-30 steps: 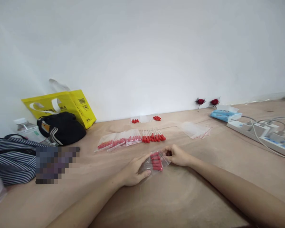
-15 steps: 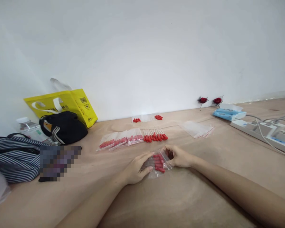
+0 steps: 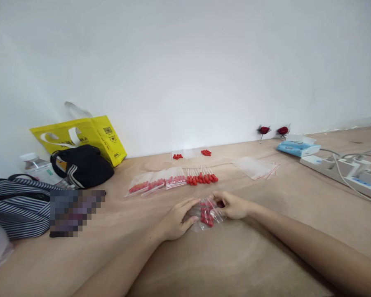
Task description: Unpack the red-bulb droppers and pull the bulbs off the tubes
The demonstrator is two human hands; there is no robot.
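Observation:
A small clear zip bag (image 3: 206, 213) filled with red-tipped pieces lies on the wooden table (image 3: 235, 255) between my two hands. My left hand (image 3: 176, 220) rests on the bag's left side, fingers curled over it. My right hand (image 3: 231, 205) pinches the bag's right edge. Just beyond, a row of filled zip bags (image 3: 156, 184) lies flat, with loose red-tipped pieces (image 3: 202, 178) at its right end.
Empty clear bags (image 3: 256, 168) lie to the right. Two small red heaps (image 3: 191, 154) sit by the wall. A yellow bag (image 3: 80, 134), a black pouch (image 3: 80, 165), a striped bag (image 3: 15, 206) and a bottle (image 3: 37, 167) are at left. Power strips (image 3: 346, 173), tissues (image 3: 297, 147) at right.
The bag's red pieces have bunched closer together under my hands. My hands stay on the bag; the view shifted slightly.

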